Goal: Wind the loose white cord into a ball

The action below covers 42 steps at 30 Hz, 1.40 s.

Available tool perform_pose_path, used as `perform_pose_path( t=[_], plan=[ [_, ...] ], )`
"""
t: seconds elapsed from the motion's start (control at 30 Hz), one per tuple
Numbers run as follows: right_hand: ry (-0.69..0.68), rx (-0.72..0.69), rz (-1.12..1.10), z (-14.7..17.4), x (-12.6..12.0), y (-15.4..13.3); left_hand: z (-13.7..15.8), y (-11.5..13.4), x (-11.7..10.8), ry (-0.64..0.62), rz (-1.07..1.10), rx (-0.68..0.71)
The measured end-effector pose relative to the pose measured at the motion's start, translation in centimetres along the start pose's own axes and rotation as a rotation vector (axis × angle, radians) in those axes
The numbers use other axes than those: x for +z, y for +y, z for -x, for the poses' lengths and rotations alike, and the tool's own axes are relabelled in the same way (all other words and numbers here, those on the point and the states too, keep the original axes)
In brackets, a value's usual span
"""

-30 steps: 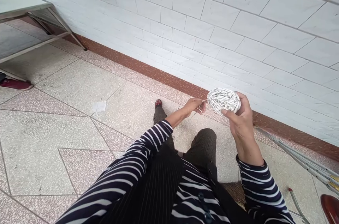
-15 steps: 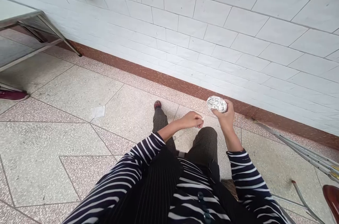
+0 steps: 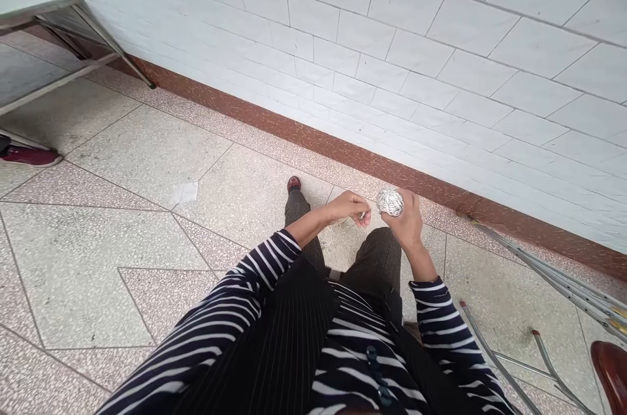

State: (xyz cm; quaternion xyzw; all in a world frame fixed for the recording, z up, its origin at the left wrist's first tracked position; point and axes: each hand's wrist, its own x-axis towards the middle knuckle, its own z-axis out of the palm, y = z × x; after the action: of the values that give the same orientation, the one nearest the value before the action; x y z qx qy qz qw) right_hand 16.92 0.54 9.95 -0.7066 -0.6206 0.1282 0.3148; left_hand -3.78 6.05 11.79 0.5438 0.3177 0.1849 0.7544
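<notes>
A ball of white string [image 3: 390, 202] with darker flecks sits in my right hand [image 3: 409, 220], whose fingers wrap round its right side. Just left of it, my left hand [image 3: 349, 207] is closed in a pinch at the end of a thin pale strand of the string, which is hard to make out here. The two hands are close together but apart, above my knees. Part of the ball is hidden behind my right fingers.
A white tiled wall [image 3: 343, 62] rises in front, with a red-brown skirting [image 3: 274, 113]. A metal-legged table [image 3: 73, 3] stands at left, near a person's dark red shoe [image 3: 32, 155]. White paper [image 3: 185, 193] lies on the floor. Metal poles [image 3: 543, 265] and tubular legs [image 3: 524, 366] are at right.
My right hand has moved slightly left and turned the ball, bringing it closer to my left hand. My left hand has shifted slightly up and left. The view has tilted a little downward.
</notes>
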Motion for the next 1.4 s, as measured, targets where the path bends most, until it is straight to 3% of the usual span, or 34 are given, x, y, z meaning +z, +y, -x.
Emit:
perform_pose_path(
  t=[0.07,0.2,0.3,0.47,0.57,0.67,0.87,1.0,1.07,1.13,1.23,1.33,1.4],
  plan=[
    [-0.096,0.056,-0.096,0.9,0.6,0.0,-0.3,0.0,0.0,0.025,-0.001,-0.007],
    [-0.333,0.218,-0.562,2.4,1.3,0.0,-0.6,0.2,0.2,0.043,-0.01,0.014],
    [-0.392,0.288,-0.741,2.9,1.3,-0.2,-0.7,0.1,0.4,0.021,-0.043,0.022],
    [-0.346,0.243,-0.442,2.9,1.2,-0.5,-1.1,-0.3,-0.1,0.004,-0.18,0.005],
    [-0.302,0.172,-0.202,2.9,0.8,0.1,-1.2,0.0,-1.1,0.019,-0.422,0.005],
    [-0.241,0.113,0.0,2.7,-0.4,0.8,-1.0,-0.1,-1.9,-0.054,-0.656,0.011],
    [-0.102,0.141,0.205,1.6,-2.7,1.3,-0.6,-1.5,-1.3,-0.204,-0.528,-0.132],
    [-0.121,0.119,0.266,1.5,-2.6,1.2,-0.6,-0.9,-1.3,-0.309,-0.547,-0.069],
    [-0.151,0.106,0.283,1.6,-2.4,1.1,-0.9,0.0,-1.8,-0.248,-0.699,0.0],
    [-0.206,0.113,0.27,1.8,-2.3,1.0,-1.3,1.0,-2.6,-0.1,-0.901,0.087],
    [-0.422,0.15,0.086,2.0,-2.5,0.8,-1.9,1.9,-3.5,0.043,-1.154,0.192],
    [-0.674,0.221,-0.299,2.4,-3.0,0.6,-2.3,1.9,-3.5,0.015,-1.298,0.26],
    [-0.752,0.29,-0.55,2.8,-3.3,0.4,-2.7,1.4,-3.3,0.02,-1.324,0.305]
  ],
)
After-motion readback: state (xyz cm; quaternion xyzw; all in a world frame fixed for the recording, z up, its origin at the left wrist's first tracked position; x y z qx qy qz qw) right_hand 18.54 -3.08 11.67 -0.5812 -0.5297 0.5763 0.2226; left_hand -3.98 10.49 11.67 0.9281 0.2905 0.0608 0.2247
